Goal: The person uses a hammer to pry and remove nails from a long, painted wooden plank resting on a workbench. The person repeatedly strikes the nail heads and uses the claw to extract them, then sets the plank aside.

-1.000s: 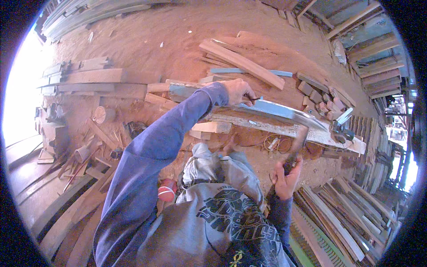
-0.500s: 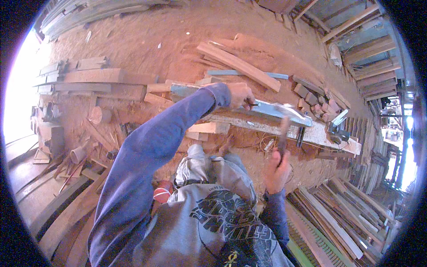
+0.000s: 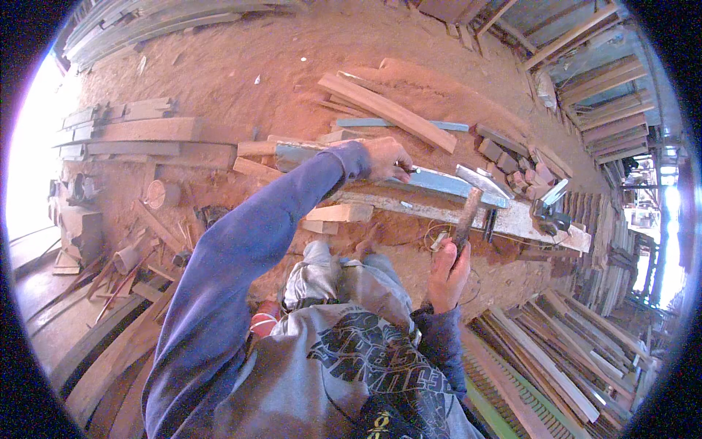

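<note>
My left hand (image 3: 386,159) reaches out in a blue sleeve and pinches a small nail-like piece against a long blue-painted board (image 3: 439,183). That board lies across a pale worn plank (image 3: 468,212). My right hand (image 3: 447,274) is closed around the wooden handle of a hammer (image 3: 472,197), whose metal head sits raised just above the blue board, to the right of my left hand.
Sawdust-covered ground lies ahead with loose planks (image 3: 387,110) and small wood blocks (image 3: 512,161). Stacked timber (image 3: 131,132) is at the left, long boards (image 3: 556,366) at the lower right. Small dark tools (image 3: 550,212) rest on the plank's right end.
The hammer has swung up from low at my right side to above the blue board. My left hand has stayed on the board.
</note>
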### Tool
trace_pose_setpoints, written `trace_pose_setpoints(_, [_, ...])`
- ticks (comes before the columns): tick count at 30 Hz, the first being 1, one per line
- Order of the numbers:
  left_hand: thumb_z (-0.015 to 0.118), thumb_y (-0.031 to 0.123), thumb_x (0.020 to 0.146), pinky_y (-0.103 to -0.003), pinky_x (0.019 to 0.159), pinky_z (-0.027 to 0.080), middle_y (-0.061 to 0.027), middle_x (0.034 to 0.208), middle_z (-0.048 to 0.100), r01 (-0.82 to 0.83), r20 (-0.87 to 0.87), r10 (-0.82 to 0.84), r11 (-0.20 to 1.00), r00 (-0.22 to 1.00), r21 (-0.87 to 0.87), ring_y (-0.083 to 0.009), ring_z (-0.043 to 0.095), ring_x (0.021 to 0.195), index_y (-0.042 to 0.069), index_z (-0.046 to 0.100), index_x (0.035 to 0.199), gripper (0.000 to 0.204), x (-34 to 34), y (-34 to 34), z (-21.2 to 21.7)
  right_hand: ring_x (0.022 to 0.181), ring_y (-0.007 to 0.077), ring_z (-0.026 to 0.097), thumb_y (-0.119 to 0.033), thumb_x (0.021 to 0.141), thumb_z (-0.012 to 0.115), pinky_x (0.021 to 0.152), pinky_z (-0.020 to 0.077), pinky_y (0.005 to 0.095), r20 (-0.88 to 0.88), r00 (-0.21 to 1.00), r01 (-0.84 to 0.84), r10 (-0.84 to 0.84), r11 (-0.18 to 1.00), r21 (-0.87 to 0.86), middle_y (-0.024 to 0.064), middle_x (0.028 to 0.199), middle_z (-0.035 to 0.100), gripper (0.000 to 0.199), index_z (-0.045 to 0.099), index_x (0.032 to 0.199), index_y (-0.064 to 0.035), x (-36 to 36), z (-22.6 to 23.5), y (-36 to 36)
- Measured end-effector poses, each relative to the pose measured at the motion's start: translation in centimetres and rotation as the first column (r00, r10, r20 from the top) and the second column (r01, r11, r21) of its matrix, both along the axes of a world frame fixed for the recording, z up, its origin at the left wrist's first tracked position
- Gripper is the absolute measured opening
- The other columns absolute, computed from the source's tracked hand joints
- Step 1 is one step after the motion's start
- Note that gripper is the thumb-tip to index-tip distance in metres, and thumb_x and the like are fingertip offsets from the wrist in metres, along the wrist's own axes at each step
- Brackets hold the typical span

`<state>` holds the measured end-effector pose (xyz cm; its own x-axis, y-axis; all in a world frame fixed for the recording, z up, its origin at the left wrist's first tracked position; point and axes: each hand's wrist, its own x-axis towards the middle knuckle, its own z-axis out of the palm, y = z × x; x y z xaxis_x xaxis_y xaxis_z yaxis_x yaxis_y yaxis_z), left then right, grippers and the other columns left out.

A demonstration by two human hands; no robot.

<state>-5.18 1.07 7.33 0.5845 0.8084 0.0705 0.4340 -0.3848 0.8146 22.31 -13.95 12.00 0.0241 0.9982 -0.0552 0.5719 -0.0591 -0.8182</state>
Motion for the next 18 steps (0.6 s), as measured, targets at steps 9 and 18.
trace_pose_setpoints(9, [0.064,0.024,0.091,-0.047,0.087,0.052,-0.0183,0.1,0.071,-0.235,0.017,0.235,0.97,0.972,0.069,-0.0388,0.066,0.098,0.005,0.071,0.102,0.023,0.8,-1.6,0.8,0.095,0.035,0.064,-0.031,0.091,0.07,0.084,0.0497,0.0435,0.262,0.965,-0.021,-0.007,0.994,0.104,0.0194,0.101,0.065,0.043,0.058,0.117,0.0007,1.1,-6.0,9.7])
trace_pose_setpoints(18, [0.065,0.024,0.087,-0.05,0.083,0.053,-0.0196,0.093,0.071,0.006,-0.302,0.02,0.996,0.953,0.086,-0.0387,0.068,0.092,0.005,0.071,0.1,0.024,2.3,1.7,1.6,0.1,0.029,0.058,-0.052,0.077,0.079,0.108,0.0284,0.0487,0.376,0.925,-0.143,0.062,0.971,0.191,0.0066,0.095,0.06,0.062,0.061,0.112,-0.0046,1.8,-11.8,17.6])
